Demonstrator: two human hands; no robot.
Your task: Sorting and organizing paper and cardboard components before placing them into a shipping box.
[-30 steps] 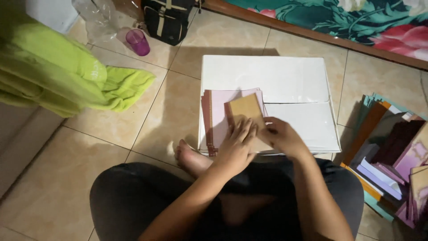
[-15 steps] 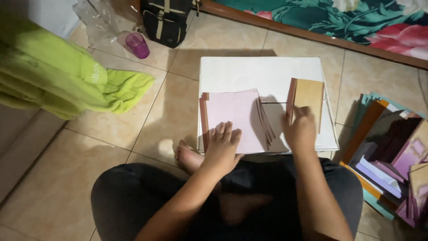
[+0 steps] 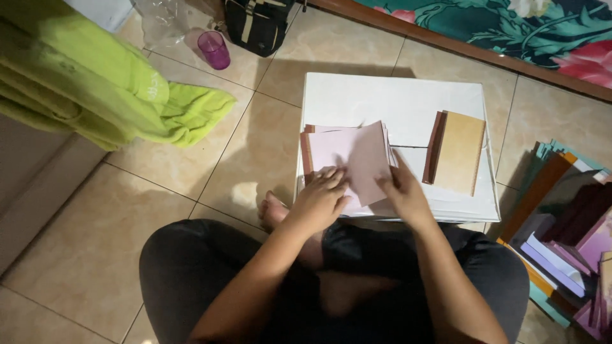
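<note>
The left hand lies flat, fingers spread, on a stack of pink paper sheets at the near left part of a white board resting on the tiled floor. The right hand pinches the near edge of the top pink sheet and lifts it, so that the sheet stands tilted above the stack with its far corner in the air. To the right, well apart from the pink stack but on the same white board, sits a tan booklet with a dark brown spine edge. The person sits cross-legged, one bare foot showing just beside the board's near left corner. Further right on the floor lies a heap of coloured books and folders; a lime green cloth hangs at the upper left, with a purple cup and a black bag beyond it. The likely trouble here is that more than one thin sheet comes up together, since the sheets lie close and the pinch is at one edge only; the raised sheet could also crease or bend where the fingers grip it. If the flat hand eases its pressure, the stack may slide or fan out across the smooth board.
</note>
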